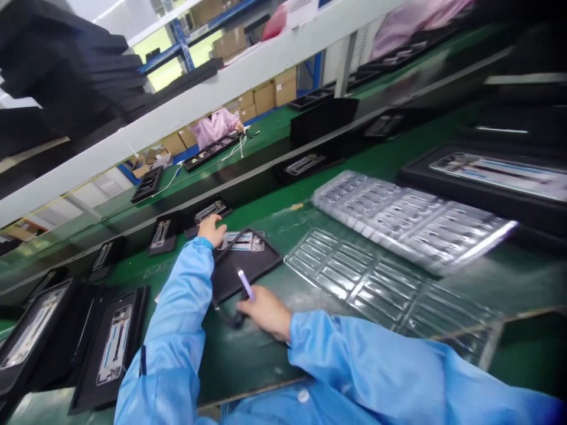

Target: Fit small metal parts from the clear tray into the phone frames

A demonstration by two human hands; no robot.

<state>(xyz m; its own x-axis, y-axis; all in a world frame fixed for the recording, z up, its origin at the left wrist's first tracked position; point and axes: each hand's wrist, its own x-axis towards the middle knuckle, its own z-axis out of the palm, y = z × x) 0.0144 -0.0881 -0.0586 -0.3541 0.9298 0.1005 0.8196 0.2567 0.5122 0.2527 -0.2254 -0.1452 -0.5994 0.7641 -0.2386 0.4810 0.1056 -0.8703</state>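
Observation:
My right hand (pixel 268 313) is closed around a slim pen-like tool (pixel 245 285) with a pale purple body and whitish tip, pointing up and away. Just beyond it, a black tray (pixel 241 274) lies on the green bench, with a silvery phone-frame-like part (pixel 243 241) at its far end. My left hand (pixel 212 230) reaches out past this tray's left corner, fingers apart. It is at the near edge of another black tray (pixel 208 211) holding a similar part; whether it touches that tray I cannot tell. A dark band or cord (pixel 230 319) sits beside my right hand.
Clear plastic blister trays (pixel 411 218) are stacked to the right, with a flat one (pixel 354 277) nearer. Black trays with similar parts stand at left (pixel 115 345) and far right (pixel 500 171). A white beam (pixel 186 97) crosses above. A person in pink (pixel 217 127) works beyond.

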